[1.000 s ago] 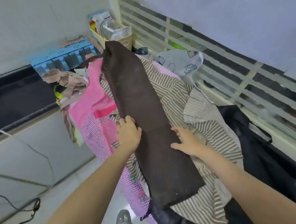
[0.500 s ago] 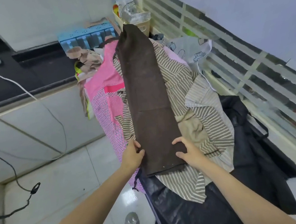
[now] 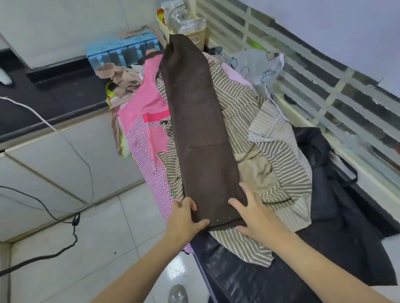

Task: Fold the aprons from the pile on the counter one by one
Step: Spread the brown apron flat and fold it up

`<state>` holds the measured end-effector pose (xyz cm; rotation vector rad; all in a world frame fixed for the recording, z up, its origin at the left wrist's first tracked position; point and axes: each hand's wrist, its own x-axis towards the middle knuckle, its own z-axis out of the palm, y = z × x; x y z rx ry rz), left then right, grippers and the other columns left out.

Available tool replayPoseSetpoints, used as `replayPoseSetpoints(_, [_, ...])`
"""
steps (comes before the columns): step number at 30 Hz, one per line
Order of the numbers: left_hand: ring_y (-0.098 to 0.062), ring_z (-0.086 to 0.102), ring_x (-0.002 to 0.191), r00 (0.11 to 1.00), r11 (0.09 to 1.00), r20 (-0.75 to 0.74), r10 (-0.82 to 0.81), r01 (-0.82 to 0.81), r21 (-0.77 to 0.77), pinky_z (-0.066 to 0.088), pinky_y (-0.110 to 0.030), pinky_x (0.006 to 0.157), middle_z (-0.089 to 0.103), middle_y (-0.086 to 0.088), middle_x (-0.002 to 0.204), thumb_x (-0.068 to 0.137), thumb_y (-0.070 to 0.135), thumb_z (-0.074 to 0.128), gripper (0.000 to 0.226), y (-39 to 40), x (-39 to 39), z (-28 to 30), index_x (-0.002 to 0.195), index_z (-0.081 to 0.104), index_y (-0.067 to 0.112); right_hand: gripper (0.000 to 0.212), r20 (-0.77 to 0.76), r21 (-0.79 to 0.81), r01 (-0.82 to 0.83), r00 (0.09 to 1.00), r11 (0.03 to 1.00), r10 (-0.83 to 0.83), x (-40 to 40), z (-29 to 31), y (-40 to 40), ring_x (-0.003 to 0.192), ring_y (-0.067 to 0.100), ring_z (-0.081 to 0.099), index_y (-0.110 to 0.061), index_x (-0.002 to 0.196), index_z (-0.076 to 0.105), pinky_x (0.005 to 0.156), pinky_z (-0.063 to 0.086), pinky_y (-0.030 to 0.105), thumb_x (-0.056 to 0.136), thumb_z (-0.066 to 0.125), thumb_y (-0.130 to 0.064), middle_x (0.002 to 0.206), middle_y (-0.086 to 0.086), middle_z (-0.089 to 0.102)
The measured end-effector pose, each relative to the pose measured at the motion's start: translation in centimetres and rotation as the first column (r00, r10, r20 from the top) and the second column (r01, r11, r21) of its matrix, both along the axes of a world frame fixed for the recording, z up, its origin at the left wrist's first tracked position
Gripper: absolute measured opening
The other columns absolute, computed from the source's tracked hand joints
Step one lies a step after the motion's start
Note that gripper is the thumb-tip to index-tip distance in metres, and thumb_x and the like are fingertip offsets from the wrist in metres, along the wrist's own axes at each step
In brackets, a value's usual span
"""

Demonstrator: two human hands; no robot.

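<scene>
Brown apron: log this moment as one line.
brown apron: folded into long strip on pile | left hand: grips near-left corner | right hand: grips near-right corner | next, likely: fold lengthwise end over

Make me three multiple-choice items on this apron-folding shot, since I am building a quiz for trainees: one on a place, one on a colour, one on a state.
1. Where does the long folded apron lie?
A. On the floor
B. On top of the striped cloth in the pile
C. Inside the blue basket

2. What colour is that apron?
A. Dark brown
B. Yellow
C. White

3. How do the hands stand at its near end?
A. Both hang idle, clear of it
B. Only one touches it
C. Each is at a near corner, gripping the edge

Answers:
1 B: the brown apron runs lengthwise over the striped cloth.
2 A: its whole surface is dark brown.
3 C: the left hand and the right hand flank the near edge, thumbs on top.
</scene>
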<state>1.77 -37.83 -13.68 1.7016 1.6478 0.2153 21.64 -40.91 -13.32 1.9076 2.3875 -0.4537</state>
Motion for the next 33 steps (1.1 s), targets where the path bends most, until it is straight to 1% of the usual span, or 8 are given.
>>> replayPoseSetpoints(4, [-0.017, 0.047, 0.092, 0.981, 0.987, -0.114, -0.156, 0.160, 0.031, 0.046, -0.021, 0.081, 0.032, -0.003, 0.114, 0.077, 0.036, 0.073, 0.045, -0.8, 0.6, 0.3, 0.096, 0.037, 0.016, 0.061, 0.099, 0.229, -0.114, 0.991, 0.967, 0.093, -0.4, 0.1, -0.1, 0.099, 0.030, 0.058, -0.019, 0.095, 0.062, 0.073, 0.052, 0.039, 0.043, 0.090, -0.032, 0.120, 0.014, 0.047])
replayPoseSetpoints(10, [-0.027, 0.056, 0.095, 0.903, 0.955, -0.310, -0.296, 0.290, -0.065, 0.050, -0.031, 0.085, 0.043, -0.011, 0.117, 0.086, 0.032, 0.062, 0.029, 0.9, 1.4, 1.3, 0.098, 0.043, 0.013, 0.040, 0.177, 0.391, -0.224, 0.970, 0.893, 0.166, -1.0, 0.0, 0.4, 0.100, 0.024, 0.044, -0.020, 0.075, 0.062, 0.092, 0.029, 0.044, 0.047, 0.087, -0.034, 0.097, 0.004, 0.059])
replayPoseSetpoints(14, [-0.031, 0.053, 0.107, 0.756, 0.892, -0.473, -0.452, 0.389, -0.231, 0.047, -0.035, 0.089, 0.046, -0.016, 0.121, 0.087, 0.031, 0.059, 0.046, 2.7, 2.8, 1.8, 0.123, 0.045, 0.006, 0.033, 0.258, 0.324, -0.336, 0.931, 0.884, 0.259, -1.3, -0.2, 1.0, 0.085, 0.022, 0.052, -0.019, 0.069, 0.063, 0.087, 0.031, 0.039, 0.054, 0.082, -0.041, 0.083, 0.001, 0.057])
replayPoseSetpoints(17, [-0.027, 0.058, 0.106, 0.623, 0.835, -0.561, -0.545, 0.463, -0.297, 0.048, -0.032, 0.084, 0.057, -0.014, 0.117, 0.088, 0.024, 0.056, 0.037, 3.5, 4.1, 2.6, 0.119, 0.055, 0.004, 0.013, 0.314, 0.340, -0.417, 0.895, 0.843, 0.316, -1.3, 0.0, 1.7, 0.072, 0.021, 0.051, -0.020, 0.061, 0.058, 0.076, 0.031, 0.034, 0.060, 0.070, -0.017, 0.071, 0.000, 0.053])
replayPoseSetpoints(20, [-0.024, 0.060, 0.102, 0.500, 0.776, -0.604, -0.621, 0.504, -0.380, 0.047, -0.030, 0.080, 0.062, -0.008, 0.109, 0.090, 0.023, 0.054, 0.034, 4.0, 4.7, 3.5, 0.118, 0.057, 0.005, 0.008, 0.373, 0.320, -0.478, 0.857, 0.818, 0.355, -1.7, 0.4, 2.2, 0.065, 0.019, 0.051, -0.021, 0.062, 0.058, 0.068, 0.036, 0.030, 0.063, 0.060, -0.013, 0.064, -0.002, 0.053])
replayPoseSetpoints(22, [-0.023, 0.060, 0.099, 0.442, 0.736, -0.602, -0.665, 0.523, -0.429, 0.046, -0.029, 0.079, 0.062, -0.006, 0.102, 0.092, 0.021, 0.053, 0.032, 4.2, 4.8, 3.9, 0.119, 0.057, 0.005, 0.013, 0.415, 0.236, -0.490, 0.831, 0.839, 0.369, -2.2, 0.3, 2.6, 0.059, 0.016, 0.051, -0.022, 0.059, 0.059, 0.057, 0.038, 0.026, 0.055, 0.069, -0.014, 0.060, -0.004, 0.052])
replayPoseSetpoints(25, [-0.024, 0.060, 0.105, 0.386, 0.691, -0.598, -0.702, 0.574, -0.440, 0.046, -0.030, 0.081, 0.062, -0.009, 0.115, 0.092, 0.016, 0.053, 0.029, 4.3, 4.8, 4.2, 0.118, 0.057, 0.004, 0.031, 0.412, 0.103, -0.445, 0.833, 0.890, 0.369, -3.2, 0.0, 3.0, 0.049, 0.013, 0.049, -0.022, 0.051, 0.056, 0.047, 0.034, 0.023, 0.036, 0.082, -0.015, 0.052, -0.005, 0.050])
replayPoseSetpoints(33, [-0.023, 0.057, 0.110, 0.182, 0.541, -0.646, -0.741, 0.731, -0.415, 0.037, -0.029, 0.075, 0.058, -0.006, 0.123, 0.094, 0.021, 0.050, 0.031, 4.4, 5.2, 4.7, 0.122, 0.054, 0.006, 0.042, 0.421, 0.008, -0.382, 0.840, 0.924, 0.344, -3.2, 0.1, 3.0, 0.045, 0.012, 0.048, -0.023, 0.047, 0.054, 0.044, 0.031, 0.019, 0.021, 0.087, -0.024, 0.045, -0.007, 0.049])
